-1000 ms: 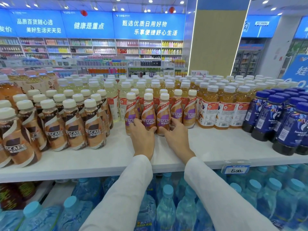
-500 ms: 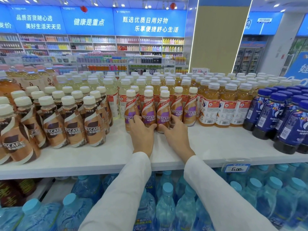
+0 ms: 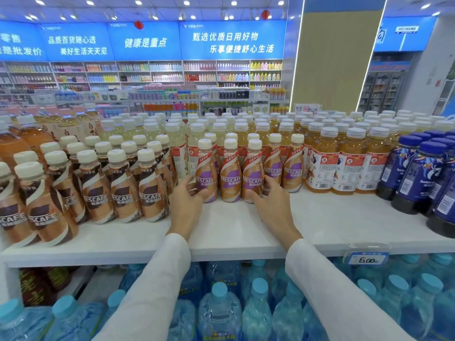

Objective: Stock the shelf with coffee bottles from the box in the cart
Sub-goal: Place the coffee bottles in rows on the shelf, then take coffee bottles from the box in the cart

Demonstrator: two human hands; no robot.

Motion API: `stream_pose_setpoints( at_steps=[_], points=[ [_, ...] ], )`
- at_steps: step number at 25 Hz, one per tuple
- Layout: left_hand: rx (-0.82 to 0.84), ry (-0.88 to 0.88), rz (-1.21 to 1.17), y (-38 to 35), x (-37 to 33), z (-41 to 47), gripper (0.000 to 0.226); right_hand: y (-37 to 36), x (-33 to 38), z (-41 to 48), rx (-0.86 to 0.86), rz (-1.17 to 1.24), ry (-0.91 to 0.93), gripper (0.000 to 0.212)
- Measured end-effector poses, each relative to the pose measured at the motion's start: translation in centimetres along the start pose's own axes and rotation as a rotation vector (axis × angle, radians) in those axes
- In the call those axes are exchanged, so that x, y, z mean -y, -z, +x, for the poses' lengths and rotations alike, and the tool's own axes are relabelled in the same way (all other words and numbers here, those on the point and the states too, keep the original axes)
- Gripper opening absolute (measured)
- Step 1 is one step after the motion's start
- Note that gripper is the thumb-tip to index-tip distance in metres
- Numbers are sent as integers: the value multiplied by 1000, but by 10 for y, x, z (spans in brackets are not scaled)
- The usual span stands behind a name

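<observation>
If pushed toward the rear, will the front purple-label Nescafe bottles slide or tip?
Probably slide: the purple-label bottles stand on a smooth white shelf. Tall and narrow, they might tip if pushed high; the left hand and right hand grip the outer ones low.

Reaching straight out, palms facing each other: my left hand (image 3: 188, 201) curls round the left bottle (image 3: 207, 178), my right hand (image 3: 272, 204) round the right bottle (image 3: 253, 179), thumbs in front.
</observation>
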State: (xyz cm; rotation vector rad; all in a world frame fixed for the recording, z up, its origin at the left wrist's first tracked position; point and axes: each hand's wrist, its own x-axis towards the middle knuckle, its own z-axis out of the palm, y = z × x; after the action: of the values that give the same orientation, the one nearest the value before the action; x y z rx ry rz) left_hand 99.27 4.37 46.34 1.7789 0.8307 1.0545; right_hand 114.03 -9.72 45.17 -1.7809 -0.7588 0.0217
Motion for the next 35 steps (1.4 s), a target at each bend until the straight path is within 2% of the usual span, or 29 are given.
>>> stream_pose_setpoints(
  at_steps=[3,11,16,18,20,22,25,28,32,35],
  points=[
    [0,-40,18,-3,4,3,46,0,0,0,3,2,-5,63],
    [8,-67,18,-6,10,5,44,-1,-1,0,-1,-17,-4,64],
    [52,-3,-26,-6,9,2,61,1,2,1,18,-9,-36,68],
    [70,-27,10,-3,8,-8,62,6,8,-6,51,-21,-56,70],
    [72,-39,64,5,4,-24,60,14,13,-21,58,-47,-44,58],
    [54,-43,129,15,-1,-47,57,25,16,-47,63,-54,-12,46],
    [-25,-76,172,38,-3,-99,45,36,18,-100,109,-51,32,50],
    [-110,-76,205,68,4,-163,37,35,17,-159,193,5,127,44],
    [-238,11,264,110,33,-250,35,12,11,-229,374,57,164,38],
    [-351,180,283,147,62,-315,37,-17,3,-277,513,84,158,35]
  ],
)
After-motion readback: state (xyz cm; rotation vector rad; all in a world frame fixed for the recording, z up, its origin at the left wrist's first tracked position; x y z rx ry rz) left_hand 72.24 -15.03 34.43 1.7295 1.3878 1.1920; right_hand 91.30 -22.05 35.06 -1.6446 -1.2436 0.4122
